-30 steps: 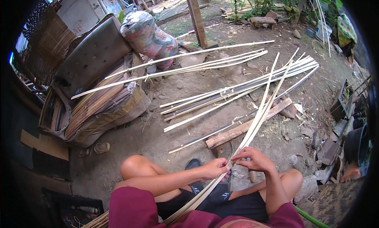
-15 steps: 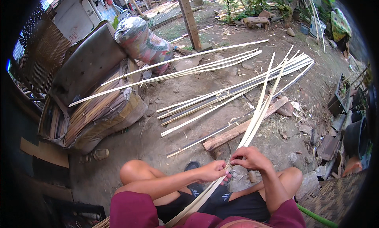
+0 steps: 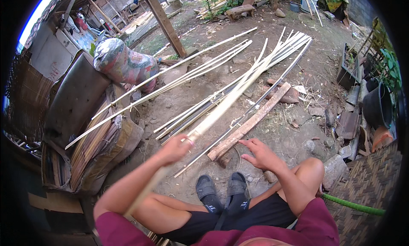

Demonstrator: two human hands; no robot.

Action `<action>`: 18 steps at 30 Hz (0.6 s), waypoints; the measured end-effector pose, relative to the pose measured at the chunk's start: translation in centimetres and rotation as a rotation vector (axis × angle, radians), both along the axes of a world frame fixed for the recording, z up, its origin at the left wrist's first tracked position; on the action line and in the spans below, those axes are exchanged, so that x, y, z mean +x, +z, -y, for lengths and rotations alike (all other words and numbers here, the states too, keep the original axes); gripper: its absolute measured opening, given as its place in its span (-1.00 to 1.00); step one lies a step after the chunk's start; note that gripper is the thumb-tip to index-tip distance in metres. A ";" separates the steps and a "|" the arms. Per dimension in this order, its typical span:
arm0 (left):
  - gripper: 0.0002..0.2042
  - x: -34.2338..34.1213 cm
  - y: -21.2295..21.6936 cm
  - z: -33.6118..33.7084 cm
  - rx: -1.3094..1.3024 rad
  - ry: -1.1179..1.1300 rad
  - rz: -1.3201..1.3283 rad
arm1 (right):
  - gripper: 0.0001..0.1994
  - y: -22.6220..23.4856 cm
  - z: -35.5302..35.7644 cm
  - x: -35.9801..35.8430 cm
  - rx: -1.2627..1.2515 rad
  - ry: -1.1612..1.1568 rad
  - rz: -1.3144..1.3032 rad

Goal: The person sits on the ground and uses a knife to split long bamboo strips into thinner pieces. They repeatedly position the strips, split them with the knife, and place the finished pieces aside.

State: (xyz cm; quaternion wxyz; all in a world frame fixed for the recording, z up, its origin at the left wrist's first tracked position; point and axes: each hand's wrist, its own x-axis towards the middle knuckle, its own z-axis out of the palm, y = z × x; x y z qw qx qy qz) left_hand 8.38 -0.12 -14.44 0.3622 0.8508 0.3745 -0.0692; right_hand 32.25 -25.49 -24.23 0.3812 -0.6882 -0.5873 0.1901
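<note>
My left hand (image 3: 175, 150) is closed around a bundle of long pale bamboo strips (image 3: 216, 115). The strips are slightly smeared by motion. They slant from beside my left arm up to the far right, over other strips on the ground. My right hand (image 3: 260, 155) holds nothing, with its fingers apart, near the close end of a rough wooden beam (image 3: 251, 122). One dark-edged strip (image 3: 238, 127) lies along the beam's left side. Several more bamboo strips (image 3: 187, 118) rest beneath and left of the held bundle.
At left an old torn armchair (image 3: 64, 131) holds a stack of brown strips (image 3: 87, 150). A stuffed sack (image 3: 123, 63) leans behind it, beside a wooden post (image 3: 164, 22). Paired strips (image 3: 191, 77) lie farther off. Black pots (image 3: 377, 105) and a woven mat (image 3: 362, 195) are at right.
My left hand has moved left and forward, swinging the strips away from my lap. My right hand has let go of them and opened. The whole view has shifted.
</note>
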 end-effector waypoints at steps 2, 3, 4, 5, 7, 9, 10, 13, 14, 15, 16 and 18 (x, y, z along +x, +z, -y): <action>-0.54 0.1 3.5 -3.8 0.480 -0.111 0.018 | -0.52 0.3 0.7 0.8 -0.032 -0.018 0.068; -0.50 -0.9 5.5 -5.8 0.505 -0.052 0.028 | -0.53 0.5 0.3 0.5 -0.034 -0.010 0.089; -0.50 -1.8 6.8 -7.7 0.523 -0.020 0.034 | -0.54 0.6 0.2 0.2 -0.050 0.005 0.088; -0.50 -2.8 7.8 -9.3 0.538 0.010 0.041 | -0.55 0.6 0.2 -0.1 -0.067 0.016 0.087; -0.51 -5.0 8.3 -12.1 0.640 -0.013 0.043 | -0.56 0.3 0.0 -0.5 -0.105 0.044 0.087; -0.51 -6.2 8.0 -14.0 0.701 -0.022 0.015 | -0.56 -0.4 -0.1 -0.6 -0.148 0.071 0.090; -0.52 -6.6 7.8 -14.6 0.712 -0.019 -0.017 | -0.57 -0.5 0.0 -0.5 -0.148 0.072 0.099; -0.53 -7.6 7.1 -15.6 0.753 0.008 -0.028 | -0.58 -0.4 0.0 0.0 -0.146 0.068 0.119; -0.53 -7.9 6.8 -15.9 0.768 0.022 -0.017 | -0.59 -0.4 0.0 0.1 -0.145 0.064 0.118; -0.53 -8.7 6.7 -16.3 0.794 0.007 -0.024 | -0.59 -0.4 -0.1 0.1 -0.145 0.069 0.115; -0.52 -9.6 6.6 -16.8 0.819 -0.006 -0.030 | -0.59 -0.3 -0.2 0.0 -0.149 0.067 0.112; -0.52 -11.0 6.5 -17.5 0.873 -0.028 -0.072 | -0.59 0.0 -0.5 0.1 -0.148 0.079 0.111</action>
